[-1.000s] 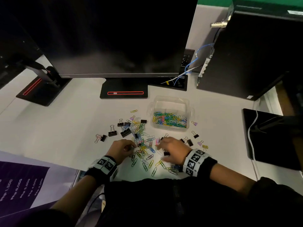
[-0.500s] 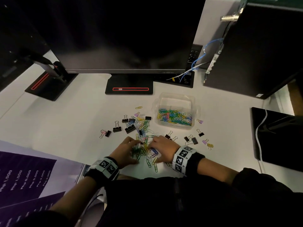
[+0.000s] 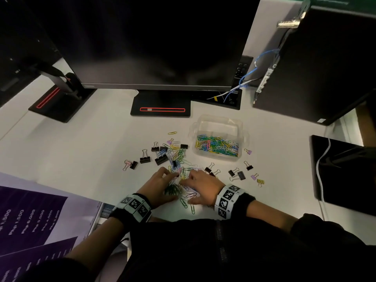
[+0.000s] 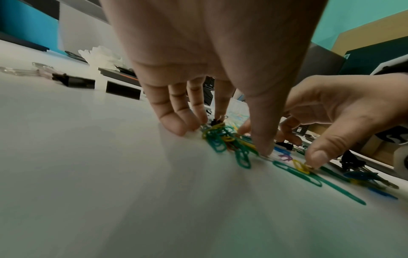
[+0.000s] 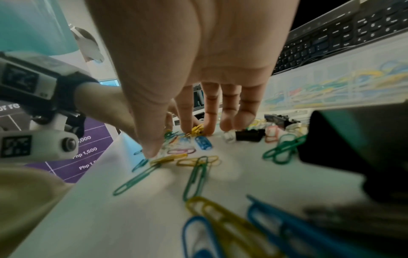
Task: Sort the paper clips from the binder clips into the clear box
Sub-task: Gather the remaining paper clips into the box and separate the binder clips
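Coloured paper clips (image 3: 179, 157) and black binder clips (image 3: 145, 159) lie mixed on the white desk. The clear box (image 3: 217, 119) behind them on the right holds many paper clips. My left hand (image 3: 171, 185) has its fingertips (image 4: 183, 125) and thumb on the desk around a mostly green heap of paper clips (image 4: 218, 144). My right hand (image 3: 188, 191) faces it, fingertips (image 5: 209, 129) down among the clips and thumb tip on a yellow clip (image 5: 167, 158). Neither hand has lifted a clip. A black binder clip (image 5: 248, 135) lies just beyond the right fingers.
More binder clips (image 3: 241, 175) lie right of my hands. A dark monitor (image 3: 152, 47) on a black base (image 3: 160, 103) stands behind, a computer tower (image 3: 325, 68) at back right, a black pad (image 3: 343, 174) at right and a purple leaflet (image 3: 26, 216) at front left.
Both hands have drawn toward each other across the desk, raking loose paper clips into a heap between them. The box has not moved.
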Action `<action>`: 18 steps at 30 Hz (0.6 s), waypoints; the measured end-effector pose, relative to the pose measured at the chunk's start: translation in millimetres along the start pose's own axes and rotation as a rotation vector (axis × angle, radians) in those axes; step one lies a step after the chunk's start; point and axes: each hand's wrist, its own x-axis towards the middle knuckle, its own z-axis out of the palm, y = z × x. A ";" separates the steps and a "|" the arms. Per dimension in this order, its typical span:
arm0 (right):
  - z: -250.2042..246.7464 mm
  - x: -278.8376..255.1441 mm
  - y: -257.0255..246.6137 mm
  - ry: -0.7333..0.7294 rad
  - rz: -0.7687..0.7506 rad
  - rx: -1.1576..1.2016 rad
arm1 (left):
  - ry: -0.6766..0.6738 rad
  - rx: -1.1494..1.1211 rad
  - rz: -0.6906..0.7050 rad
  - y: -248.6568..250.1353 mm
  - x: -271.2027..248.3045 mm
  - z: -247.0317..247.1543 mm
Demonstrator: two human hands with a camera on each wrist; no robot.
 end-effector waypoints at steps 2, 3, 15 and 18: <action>0.5 -2.5 -1.0 -0.001 0.000 -0.002 | 0.011 0.002 -0.012 -1.6 0.9 -2.6; -0.2 -4.0 -1.1 0.011 0.003 0.010 | 0.007 0.009 -0.020 -2.2 1.1 -3.8; 3.9 -12.1 -1.2 -0.033 0.153 0.038 | -0.076 -0.033 -0.135 -2.2 -11.6 -2.0; 7.5 -4.2 -4.9 -0.025 0.143 0.041 | -0.106 -0.018 -0.119 4.7 -7.1 2.5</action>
